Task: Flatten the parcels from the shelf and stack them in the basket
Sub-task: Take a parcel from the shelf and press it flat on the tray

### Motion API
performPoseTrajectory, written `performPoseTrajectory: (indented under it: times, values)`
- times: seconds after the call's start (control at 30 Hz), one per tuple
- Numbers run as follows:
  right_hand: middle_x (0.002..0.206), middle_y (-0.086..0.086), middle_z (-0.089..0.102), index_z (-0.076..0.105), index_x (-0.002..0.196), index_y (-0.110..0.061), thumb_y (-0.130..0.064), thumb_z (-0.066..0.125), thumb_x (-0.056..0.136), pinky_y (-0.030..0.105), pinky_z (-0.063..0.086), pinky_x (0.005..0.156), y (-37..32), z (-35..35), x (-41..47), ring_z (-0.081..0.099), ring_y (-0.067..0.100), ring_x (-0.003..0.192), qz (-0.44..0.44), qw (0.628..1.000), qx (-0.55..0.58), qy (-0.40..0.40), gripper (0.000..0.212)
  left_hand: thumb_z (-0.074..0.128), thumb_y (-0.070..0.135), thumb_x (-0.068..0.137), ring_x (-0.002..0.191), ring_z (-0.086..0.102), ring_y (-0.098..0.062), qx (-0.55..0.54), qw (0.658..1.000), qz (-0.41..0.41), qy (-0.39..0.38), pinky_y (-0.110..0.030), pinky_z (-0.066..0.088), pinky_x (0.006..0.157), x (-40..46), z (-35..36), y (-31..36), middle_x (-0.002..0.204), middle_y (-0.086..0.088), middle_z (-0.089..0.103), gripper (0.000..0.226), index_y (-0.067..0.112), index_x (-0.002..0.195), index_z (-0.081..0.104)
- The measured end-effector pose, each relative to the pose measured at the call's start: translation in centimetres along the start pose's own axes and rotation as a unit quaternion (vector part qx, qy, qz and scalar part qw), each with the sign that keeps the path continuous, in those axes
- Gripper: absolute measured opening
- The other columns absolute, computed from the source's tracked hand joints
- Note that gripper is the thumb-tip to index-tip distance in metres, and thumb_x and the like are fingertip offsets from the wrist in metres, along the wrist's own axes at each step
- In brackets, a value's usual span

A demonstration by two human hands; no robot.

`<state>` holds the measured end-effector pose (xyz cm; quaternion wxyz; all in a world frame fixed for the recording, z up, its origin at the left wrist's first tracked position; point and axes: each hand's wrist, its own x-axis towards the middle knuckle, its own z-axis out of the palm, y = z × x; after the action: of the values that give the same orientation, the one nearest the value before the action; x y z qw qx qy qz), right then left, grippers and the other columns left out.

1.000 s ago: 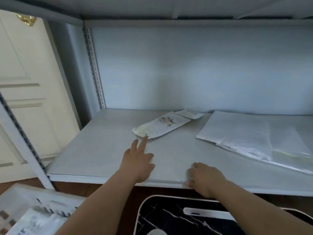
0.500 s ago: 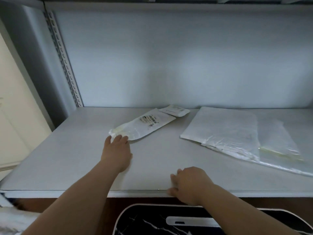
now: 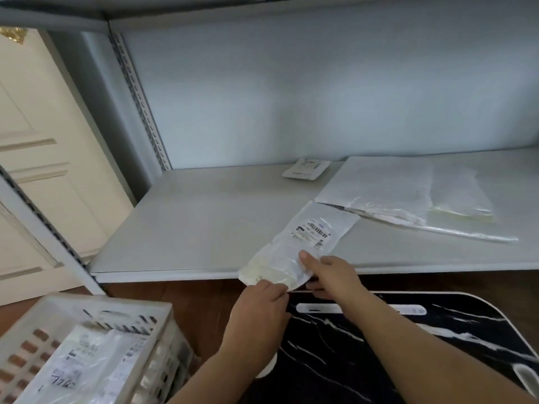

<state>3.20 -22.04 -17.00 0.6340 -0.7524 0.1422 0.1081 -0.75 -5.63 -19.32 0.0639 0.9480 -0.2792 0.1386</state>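
Past shelf [image 3: 204, 228] edge, hands [image 3: 294, 287] pinch parcel [image 3: 300, 243].

A pale grey shelf [image 3: 189, 228] runs across the scene with a wall behind it. Near the back lies a small flat white packet [image 3: 306, 168]. To the right lies a large clear plastic bag [image 3: 379, 193], flat on the shelf. A long labelled parcel [image 3: 303, 243] lies slantwise at the front, its near end sticking out over the shelf's front edge.

Basket [image 3: 87, 316] left, below shelf [image 3: 204, 223]
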Motion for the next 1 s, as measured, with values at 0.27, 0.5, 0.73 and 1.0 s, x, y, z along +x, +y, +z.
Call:
performPoseTrajectory:
  times: [0.27, 0.5, 0.73, 1.0]
  values:
    - [0.108, 0.02, 0.068, 0.063, 0.105, 0.001, 0.003, 0.083, 0.068, 0.048, 0.055, 0.086, 6.1, -2.0, -5.3, 0.068, 0.034, 0.092, 0.122, 0.976, 0.172, 0.055, 0.042, 0.053, 0.043, 0.081, 0.097, 0.061, -0.005, -0.175, 0.98, 0.025, -0.089, -0.018, 0.048, 0.086, -6.2, -0.7, 8.9, 0.105, 0.013, 0.069, 0.034, 0.024, 0.097, 0.076]
    - [0.099, 0.011, 0.074, 0.065, 0.112, -0.003, 0.009, 0.07, 0.079, 0.038, 0.058, 0.076, 11.6, -3.6, -8.6, 0.07, 0.027, 0.09, 0.144, 0.984, 0.096, -0.048, 0.036, 0.069, 0.034, 0.084, 0.103, 0.044, -0.003, -0.269, 0.914, -0.296, 0.062, -0.019, 0.037, 0.086, -9.3, 1.5, 8.3, 0.118, 0.011, 0.049, 0.041, 0.023, 0.122, 0.055]
    - [0.15, 0.01, 0.036, 0.015, 0.153, -0.014, -0.042, 0.071, 0.084, 0.034, 0.037, 0.107, 14.4, -2.8, -8.5, 0.039, 0.025, 0.136, 0.058, 0.947, -0.315, -0.028, 0.094, 0.06, 0.029, 0.088, 0.121, 0.047, -0.022, -0.35, 0.824, -0.409, -0.178, -0.031, 0.044, 0.095, -10.6, 5.2, 7.7, 0.137, -0.007, 0.042, 0.074, 0.025, 0.149, 0.019]
    - [0.158, -0.004, 0.017, 0.034, 0.148, -0.019, -0.055, -0.004, 0.098, 0.034, 0.02, 0.119, 17.3, 0.5, -6.0, 0.015, 0.018, 0.148, -0.187, 0.838, -0.513, 0.012, 0.073, 0.016, 0.044, 0.097, 0.146, 0.021, -0.022, -0.071, 0.952, -0.283, -0.094, -0.035, 0.021, 0.117, -8.4, 9.1, 7.4, 0.16, -0.002, 0.017, 0.058, 0.025, 0.15, 0.028]
